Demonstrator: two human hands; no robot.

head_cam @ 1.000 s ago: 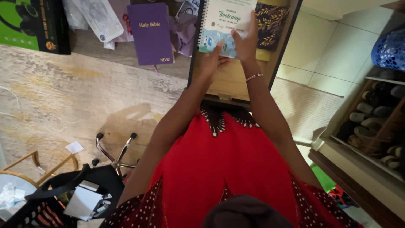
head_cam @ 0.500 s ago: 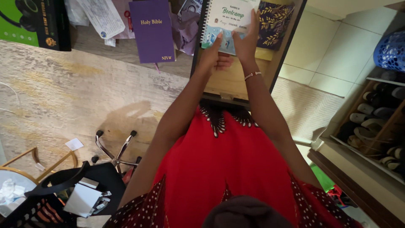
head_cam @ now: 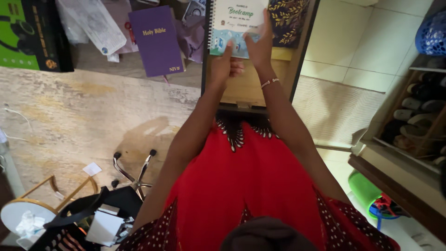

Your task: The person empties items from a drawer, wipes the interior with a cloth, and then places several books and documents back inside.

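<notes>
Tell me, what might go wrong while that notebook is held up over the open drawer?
Both hands, left hand and right hand, pinch only the lower edge of the spiral notebook, so it could flop or slip into the wooden drawer. The purple book lies close beside it and might get knocked.

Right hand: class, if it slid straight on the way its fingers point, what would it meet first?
The right hand already lies on the spiral notebook, fingers pointing up its cover. Going on, it would probably only cross more of that cover; what lies beyond is out of view.
</notes>
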